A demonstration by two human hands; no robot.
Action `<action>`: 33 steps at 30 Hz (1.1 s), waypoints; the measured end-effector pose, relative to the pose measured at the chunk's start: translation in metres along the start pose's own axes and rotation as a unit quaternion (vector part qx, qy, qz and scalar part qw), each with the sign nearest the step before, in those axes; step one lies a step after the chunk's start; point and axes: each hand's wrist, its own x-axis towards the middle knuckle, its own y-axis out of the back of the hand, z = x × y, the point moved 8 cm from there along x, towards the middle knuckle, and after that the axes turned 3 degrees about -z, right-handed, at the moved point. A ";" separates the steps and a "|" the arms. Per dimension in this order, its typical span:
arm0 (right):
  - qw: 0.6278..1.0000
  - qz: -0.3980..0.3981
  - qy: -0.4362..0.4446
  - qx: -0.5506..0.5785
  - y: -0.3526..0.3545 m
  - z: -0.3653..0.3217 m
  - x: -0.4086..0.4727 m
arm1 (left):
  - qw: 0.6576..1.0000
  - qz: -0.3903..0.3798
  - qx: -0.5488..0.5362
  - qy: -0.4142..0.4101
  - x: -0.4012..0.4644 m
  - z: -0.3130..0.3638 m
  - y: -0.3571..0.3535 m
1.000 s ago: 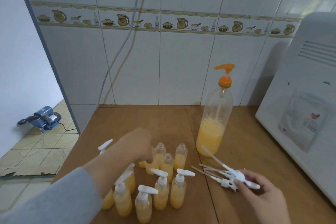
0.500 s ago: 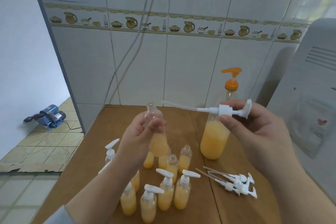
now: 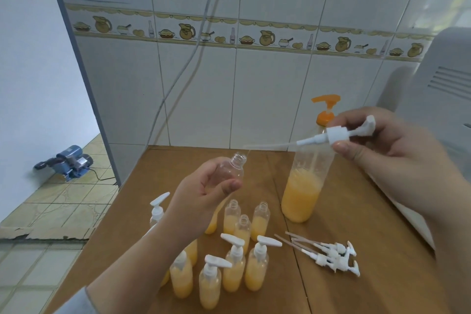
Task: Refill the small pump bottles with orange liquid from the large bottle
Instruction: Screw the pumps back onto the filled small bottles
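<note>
The left hand [image 3: 204,191] tilts a filled small bottle [image 3: 229,173] it grips toward the white pump [image 3: 334,135] pinched by the right hand [image 3: 377,145], so the tube can enter its neck.

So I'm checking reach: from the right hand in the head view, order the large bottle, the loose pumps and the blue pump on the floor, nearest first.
From the right hand:
1. Large bottle, just below and left of it.
2. Loose pumps, lower on the table.
3. Blue pump, far left on the floor.

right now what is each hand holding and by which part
Left hand grips an uncapped small bottle around its body. Right hand pinches a white pump head at its collar.
</note>
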 end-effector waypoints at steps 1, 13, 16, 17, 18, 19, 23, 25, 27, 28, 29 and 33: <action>1.000 -0.001 0.002 -0.004 0.002 0.000 0.000 | 1.000 0.000 0.000 0.004 0.000 0.000 0.000; 0.983 -0.148 -0.087 -0.072 -0.069 -0.007 0.010 | 0.980 -0.084 0.180 0.007 -0.004 0.018 -0.039; 0.986 -0.098 -0.131 -0.026 -0.080 0.004 0.008 | 0.983 -0.075 0.164 0.010 -0.007 0.018 -0.042; 0.984 -0.095 -0.147 0.029 -0.082 0.007 0.007 | 0.986 -0.071 0.147 0.012 -0.006 0.018 -0.040; 0.974 -0.100 -0.168 0.113 -0.085 0.011 0.006 | 0.989 -0.065 0.132 0.014 -0.005 0.018 -0.037; 0.955 -0.104 -0.183 0.210 -0.091 0.013 0.004 | 0.991 -0.059 0.119 0.015 -0.004 0.019 -0.034; 0.914 -0.036 -0.208 0.347 -0.105 0.025 0.000 | 0.993 -0.062 0.096 0.003 -0.005 0.027 -0.033; 0.904 -0.029 -0.217 0.368 -0.109 0.027 -0.001 | 0.994 -0.067 0.085 0.011 -0.006 0.027 -0.035; 0.869 -0.051 -0.214 0.443 -0.116 0.023 -0.002 | 0.996 -0.061 0.068 0.019 -0.005 0.025 -0.033; 0.855 -0.054 -0.210 0.472 -0.118 0.019 -0.002 | 0.996 -0.058 0.058 0.022 -0.004 0.024 -0.032; 0.851 -0.042 -0.207 0.481 -0.117 0.019 -0.001 | 0.997 -0.056 0.052 0.022 -0.004 0.024 -0.031; 0.851 -0.004 -0.226 0.475 -0.114 0.030 0.000 | 0.997 -0.056 0.043 0.023 -0.005 0.023 -0.029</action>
